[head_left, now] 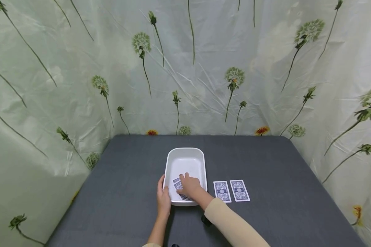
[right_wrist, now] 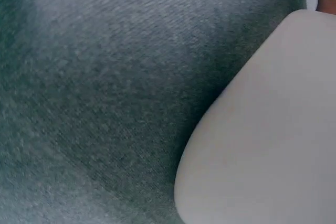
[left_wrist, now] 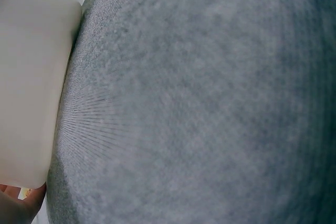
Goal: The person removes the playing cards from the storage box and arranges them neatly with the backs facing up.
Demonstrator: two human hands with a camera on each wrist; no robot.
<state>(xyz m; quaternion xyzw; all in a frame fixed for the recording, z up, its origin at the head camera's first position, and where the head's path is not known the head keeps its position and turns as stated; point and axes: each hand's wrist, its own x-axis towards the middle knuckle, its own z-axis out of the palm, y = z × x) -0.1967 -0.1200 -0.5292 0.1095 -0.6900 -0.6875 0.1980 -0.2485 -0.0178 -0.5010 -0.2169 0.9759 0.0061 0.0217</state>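
Note:
A white rectangular tray (head_left: 187, 151) rests on the dark grey table. My left hand (head_left: 164, 200) grips its near left corner, thumb at the rim and fingers along the outer side. Inside the tray, my right hand (head_left: 190, 187) reaches down over several blue-backed playing cards (head_left: 178, 185), its thumb and fingers spread at them. It partly covers these cards, and I cannot tell whether it pinches one. The tray's outer wall (left_wrist: 31, 77) fills the left of the left wrist view, with fingers (left_wrist: 32, 200) at its lower end. In the right wrist view, the tray wall (right_wrist: 262, 129) shows at right.
Two more playing cards lie face down, side by side, right of the tray: a nearer-to-tray card (head_left: 222, 191) and an outer card (head_left: 239, 190). The table (head_left: 126, 164) ends at the back against a curtain (head_left: 204, 85) printed with dandelions.

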